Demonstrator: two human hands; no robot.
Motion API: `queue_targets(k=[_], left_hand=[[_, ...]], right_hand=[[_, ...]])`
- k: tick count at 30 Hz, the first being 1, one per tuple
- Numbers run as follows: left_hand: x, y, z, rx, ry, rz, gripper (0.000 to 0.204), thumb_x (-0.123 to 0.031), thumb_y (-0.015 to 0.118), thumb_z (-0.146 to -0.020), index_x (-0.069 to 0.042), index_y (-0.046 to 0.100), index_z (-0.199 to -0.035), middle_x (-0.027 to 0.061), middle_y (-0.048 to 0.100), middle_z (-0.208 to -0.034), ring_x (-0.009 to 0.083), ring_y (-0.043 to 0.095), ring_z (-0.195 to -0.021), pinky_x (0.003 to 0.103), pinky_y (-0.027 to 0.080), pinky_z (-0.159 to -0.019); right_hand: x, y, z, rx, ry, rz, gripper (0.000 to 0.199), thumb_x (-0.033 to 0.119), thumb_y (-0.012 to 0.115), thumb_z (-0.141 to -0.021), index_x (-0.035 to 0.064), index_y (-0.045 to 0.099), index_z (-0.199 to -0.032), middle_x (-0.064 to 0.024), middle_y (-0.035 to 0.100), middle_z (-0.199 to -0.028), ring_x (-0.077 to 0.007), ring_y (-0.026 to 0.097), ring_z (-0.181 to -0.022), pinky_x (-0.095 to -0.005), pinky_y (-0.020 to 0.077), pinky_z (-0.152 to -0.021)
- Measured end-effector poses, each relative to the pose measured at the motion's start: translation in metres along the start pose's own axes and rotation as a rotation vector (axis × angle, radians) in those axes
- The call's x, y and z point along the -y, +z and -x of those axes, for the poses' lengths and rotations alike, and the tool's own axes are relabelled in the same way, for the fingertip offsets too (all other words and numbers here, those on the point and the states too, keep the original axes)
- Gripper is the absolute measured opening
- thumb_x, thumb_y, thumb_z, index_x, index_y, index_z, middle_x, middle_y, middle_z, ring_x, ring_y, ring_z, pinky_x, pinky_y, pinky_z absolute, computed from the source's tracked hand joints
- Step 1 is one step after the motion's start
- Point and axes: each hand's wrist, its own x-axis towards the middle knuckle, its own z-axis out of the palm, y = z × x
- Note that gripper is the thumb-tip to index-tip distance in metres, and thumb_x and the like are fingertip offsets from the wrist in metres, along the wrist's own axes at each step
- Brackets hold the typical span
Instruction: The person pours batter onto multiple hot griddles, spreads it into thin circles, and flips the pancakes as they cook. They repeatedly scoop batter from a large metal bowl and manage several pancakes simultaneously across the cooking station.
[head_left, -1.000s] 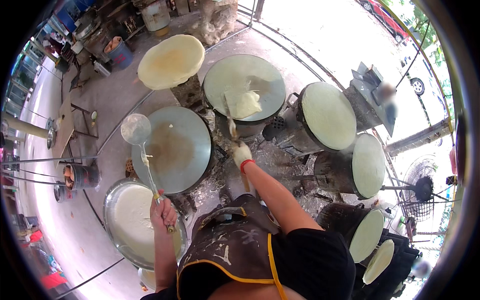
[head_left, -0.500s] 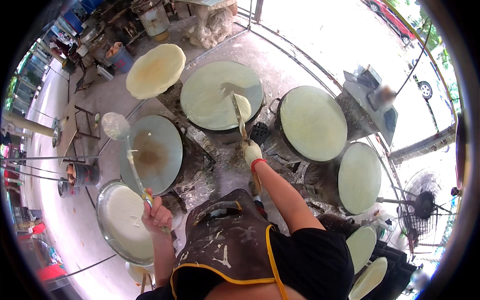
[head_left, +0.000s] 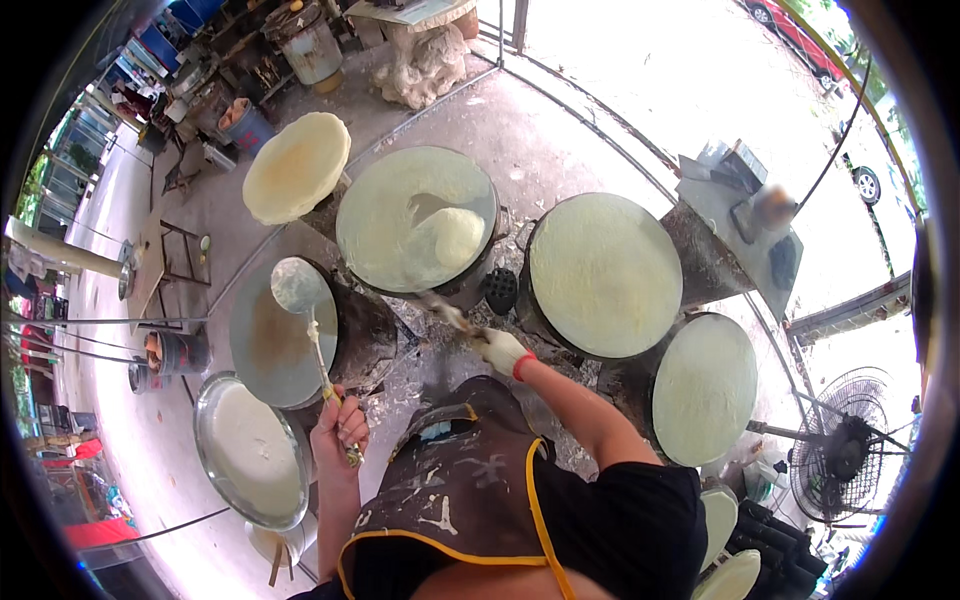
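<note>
My left hand grips the long handle of a ladle. Its bowl hangs over the bare dark round griddle at the left. My right hand, in a white glove with a red cuff, holds a thin spreading tool that points at the near rim of the middle griddle. A pale pool of batter lies on that griddle's thin coat. A metal basin of white batter stands below my left hand.
Two more round griddles coated with pale batter stand to the right. A tan one sits at the back left. A standing fan is at the far right, buckets and drums at the back left. I wear a stained brown apron.
My right hand has drawn the tool back from the middle of the griddle to its near rim. The ladle stays above the dark left griddle. The view has tilted.
</note>
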Motion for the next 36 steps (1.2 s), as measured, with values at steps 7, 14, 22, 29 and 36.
queue_targets(k=[7, 14, 22, 29, 36], left_hand=[[-0.017, -0.002, -0.019, -0.118, 0.006, -0.169, 0.026, -0.012, 0.056, -0.087, -0.001, 0.046, -0.108, 0.0041, 0.040, -0.074, 0.0095, 0.037, -0.053, 0.021, 0.034, -0.044], [-0.045, -0.050, -0.031, -0.130, -0.102, -0.376, 0.017, -0.008, 0.055, -0.085, -0.005, 0.048, -0.101, 0.0063, 0.050, -0.080, 0.0115, 0.043, -0.050, 0.024, 0.035, -0.042], [-0.053, -0.049, -0.049, -0.178, -0.297, -0.419, 0.012, -0.008, 0.049, -0.089, -0.003, 0.046, -0.099, 0.0071, 0.048, -0.078, 0.0078, 0.039, -0.046, 0.020, 0.033, -0.037], [-0.036, -0.029, -0.062, -0.172, -0.329, -0.389, 0.013, -0.010, 0.048, -0.090, -0.003, 0.046, -0.100, 0.0048, 0.044, -0.071, 0.0058, 0.036, -0.043, 0.018, 0.031, -0.034], [-0.008, -0.013, -0.071, -0.199, -0.363, -0.248, 0.010, -0.013, 0.048, -0.091, -0.003, 0.048, -0.094, 0.0030, 0.043, -0.067, 0.0057, 0.036, -0.042, 0.019, 0.031, -0.035]], right_hand=[[0.016, -0.071, -0.130, -0.570, 0.067, 0.042, 0.036, 0.035, 0.044, -0.089, 0.0069, 0.057, -0.107, -0.0234, 0.062, -0.093, -0.0391, 0.059, -0.090, -0.0467, 0.0458, -0.076], [-0.013, 0.028, -0.105, -0.205, -0.183, -1.055, 0.034, 0.016, 0.046, -0.093, 0.0014, 0.050, -0.124, -0.0046, 0.057, -0.092, -0.0116, 0.052, -0.081, -0.0209, 0.0420, -0.075], [0.056, -0.008, -0.103, -0.536, 0.150, -0.829, 0.033, 0.019, 0.051, -0.089, 0.0020, 0.057, -0.117, 0.0018, 0.056, -0.069, -0.0058, 0.042, -0.052, -0.0227, 0.0365, -0.049], [-0.003, -0.007, -0.140, -0.460, 0.127, -0.539, 0.038, 0.026, 0.049, -0.085, 0.0040, 0.059, -0.114, -0.0168, 0.066, -0.087, -0.0211, 0.062, -0.077, -0.0312, 0.0465, -0.071], [-0.013, -0.053, -0.175, -0.501, 0.085, -0.596, 0.032, 0.020, 0.055, -0.088, 0.0008, 0.058, -0.114, 0.0035, 0.053, -0.064, -0.0055, 0.040, -0.049, -0.0234, 0.0310, -0.043]])
